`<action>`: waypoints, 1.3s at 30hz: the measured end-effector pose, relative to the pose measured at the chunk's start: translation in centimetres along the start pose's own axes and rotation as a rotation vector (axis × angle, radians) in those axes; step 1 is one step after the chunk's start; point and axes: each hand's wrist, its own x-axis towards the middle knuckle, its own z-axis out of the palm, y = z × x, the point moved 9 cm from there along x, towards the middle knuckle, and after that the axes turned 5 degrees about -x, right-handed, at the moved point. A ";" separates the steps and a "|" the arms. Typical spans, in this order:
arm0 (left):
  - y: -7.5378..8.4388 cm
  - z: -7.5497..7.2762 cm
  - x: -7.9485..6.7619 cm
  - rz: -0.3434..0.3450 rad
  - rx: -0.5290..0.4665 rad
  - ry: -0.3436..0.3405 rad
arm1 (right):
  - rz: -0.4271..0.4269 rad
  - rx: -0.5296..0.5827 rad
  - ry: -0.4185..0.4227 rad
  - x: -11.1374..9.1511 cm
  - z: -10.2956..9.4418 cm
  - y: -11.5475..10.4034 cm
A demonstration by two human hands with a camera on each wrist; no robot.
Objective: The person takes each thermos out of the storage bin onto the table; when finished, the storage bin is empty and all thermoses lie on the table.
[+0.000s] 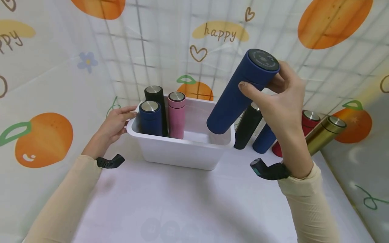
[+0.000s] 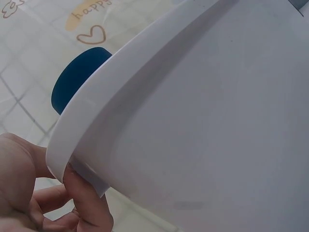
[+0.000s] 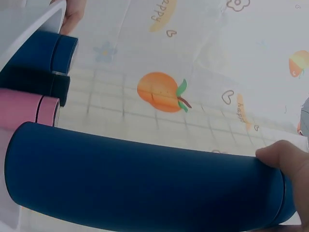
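A blue thermos bottle [image 1: 235,96] with a dark, marked lid hangs tilted over the right end of a white plastic bin [image 1: 179,150]. My right hand [image 1: 282,91] grips it near the lid, thumb on the front side; the right wrist view shows the same blue thermos [image 3: 145,179] from the side. My left hand [image 1: 113,123] holds the bin's left end by the rim, with its fingers [image 2: 87,203] curled under the edge in the left wrist view. Inside the bin stand a blue thermos [image 1: 150,119], a black thermos [image 1: 156,94] and a pink thermos [image 1: 176,116], all upright at the left.
Right of the bin, a black thermos [image 1: 247,128], another blue thermos [image 1: 263,140], a red thermos [image 1: 308,123] and a gold thermos [image 1: 326,133] stand on the white table [image 1: 182,202]. Behind is a wire grid under a fruit-printed sheet [image 1: 170,44].
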 end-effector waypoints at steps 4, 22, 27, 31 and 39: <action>-0.2 -0.2 -0.1 0.003 -0.064 -0.010 | 0.017 -0.025 0.009 -0.2 -1.1 0.7; -0.2 -0.7 -0.7 0.011 -0.102 -0.013 | 0.101 -0.128 0.034 -1.6 -4.2 4.5; 0.1 -1.0 -0.8 0.021 -0.059 0.007 | 0.097 -0.133 0.031 -1.7 -4.6 5.0; 0.1 -1.1 -0.8 0.019 -0.075 0.000 | 0.122 -0.155 0.036 -1.8 -5.0 5.7; 0.0 -1.2 -1.0 0.009 -0.055 0.010 | 0.153 -0.237 0.021 -2.0 -5.5 7.2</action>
